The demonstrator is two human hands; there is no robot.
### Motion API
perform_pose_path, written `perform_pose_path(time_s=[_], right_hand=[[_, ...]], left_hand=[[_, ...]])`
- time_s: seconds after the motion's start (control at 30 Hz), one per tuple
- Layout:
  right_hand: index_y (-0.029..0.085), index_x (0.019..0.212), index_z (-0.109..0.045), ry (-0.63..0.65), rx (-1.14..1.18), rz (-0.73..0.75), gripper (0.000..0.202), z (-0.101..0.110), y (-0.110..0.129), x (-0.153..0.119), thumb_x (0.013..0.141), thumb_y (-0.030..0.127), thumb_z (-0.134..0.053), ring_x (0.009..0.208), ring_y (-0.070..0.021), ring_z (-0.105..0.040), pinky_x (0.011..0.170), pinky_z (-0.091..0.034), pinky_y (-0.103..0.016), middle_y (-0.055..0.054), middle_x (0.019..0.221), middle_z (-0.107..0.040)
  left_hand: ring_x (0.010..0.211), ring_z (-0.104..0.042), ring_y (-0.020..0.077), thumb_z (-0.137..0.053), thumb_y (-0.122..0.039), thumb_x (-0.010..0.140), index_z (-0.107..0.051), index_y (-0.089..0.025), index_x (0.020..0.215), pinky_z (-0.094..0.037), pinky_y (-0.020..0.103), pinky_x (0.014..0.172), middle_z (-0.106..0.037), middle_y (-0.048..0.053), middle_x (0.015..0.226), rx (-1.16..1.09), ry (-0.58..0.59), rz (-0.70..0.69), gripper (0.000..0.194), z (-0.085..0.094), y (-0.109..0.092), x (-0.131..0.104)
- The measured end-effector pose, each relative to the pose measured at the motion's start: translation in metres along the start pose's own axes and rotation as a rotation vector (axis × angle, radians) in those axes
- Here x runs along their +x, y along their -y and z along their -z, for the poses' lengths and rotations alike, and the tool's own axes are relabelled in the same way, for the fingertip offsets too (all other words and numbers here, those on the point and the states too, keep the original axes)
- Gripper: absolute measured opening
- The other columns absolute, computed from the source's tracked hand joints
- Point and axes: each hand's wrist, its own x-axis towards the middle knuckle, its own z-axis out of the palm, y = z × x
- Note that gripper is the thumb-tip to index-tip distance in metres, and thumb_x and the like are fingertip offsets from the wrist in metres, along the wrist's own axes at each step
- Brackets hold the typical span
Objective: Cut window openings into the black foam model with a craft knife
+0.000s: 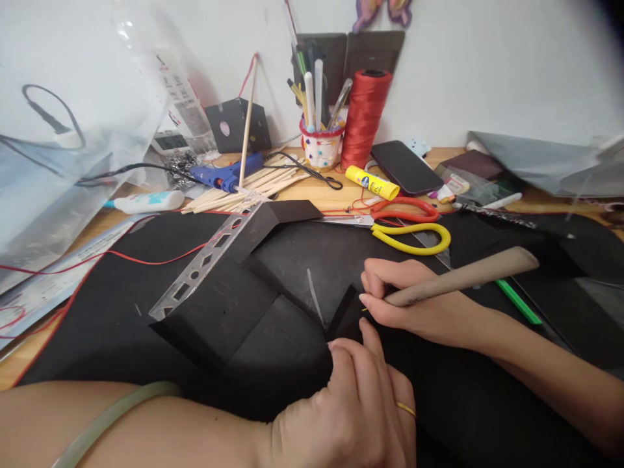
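Observation:
My right hand grips a thick grey pen-like tool, its thin yellowish tip pointing left over a folded flap of black card. My left hand is closed at the near edge of that flap, fingertips on the card; its thumb is hidden. The card is creased into panels and spreads to the left on a black mat. A clear stencil ruler lies along the card's left side. Beyond the hands lie scissors with one red and one yellow handle loop.
Behind are a blue glue gun, wooden sticks, a pen cup, a red ribbon spool, a yellow glue stick and a phone. A green stick lies beyond my right forearm.

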Motion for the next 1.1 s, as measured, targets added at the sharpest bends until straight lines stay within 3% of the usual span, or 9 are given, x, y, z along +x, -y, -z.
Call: perform_pose_path(time_s=[0.37,0.63,0.9,1.1], right_hand=[[0.019,0.059,-0.028,-0.060,-0.061,-0.009,0.024,-0.0028,-0.0003,-0.0014,0.070,0.009,-0.046,0.052,-0.0068,-0.034,0.047,-0.028,-0.021,0.005,0.057,-0.038],[0.019,0.058,-0.029,-0.180,-0.155,-0.043,0.024,-0.0084,0.0011,-0.0018,0.071,0.014,-0.047,0.053,-0.0072,-0.035,0.046,-0.027,-0.021,0.004,0.057,-0.039],[0.019,0.058,-0.026,-0.129,-0.137,0.001,0.025,-0.0055,0.0012,-0.0010,0.068,0.009,-0.048,0.050,-0.0055,-0.033,0.043,-0.027,-0.020,0.007,0.054,-0.037],[0.019,0.057,-0.026,-0.170,-0.177,0.035,0.025,-0.0072,-0.0003,-0.0019,0.066,0.008,-0.047,0.050,-0.0052,-0.034,0.043,-0.028,-0.020,0.007,0.053,-0.037]], left_hand=[[0.058,-0.063,0.0191,-0.045,-0.020,0.084,-0.062,-0.009,0.082,-0.052,0.022,0.049,-0.068,0.014,0.087,0.032,-0.031,0.014,0.021,-0.0012,0.0005,-0.0007],[0.061,-0.064,0.0188,-0.047,-0.020,0.083,-0.062,-0.010,0.083,-0.052,0.022,0.050,-0.068,0.012,0.087,0.045,-0.022,-0.003,0.019,-0.0014,0.0003,-0.0011],[0.060,-0.064,0.0178,-0.038,-0.011,0.080,-0.062,-0.011,0.079,-0.053,0.023,0.050,-0.069,0.010,0.081,0.011,0.032,0.000,0.024,0.0051,0.0030,-0.0005],[0.063,-0.064,0.0189,-0.035,-0.008,0.076,-0.061,-0.010,0.081,-0.053,0.025,0.052,-0.068,0.008,0.079,-0.020,0.042,-0.047,0.027,0.0061,0.0039,-0.0039]])
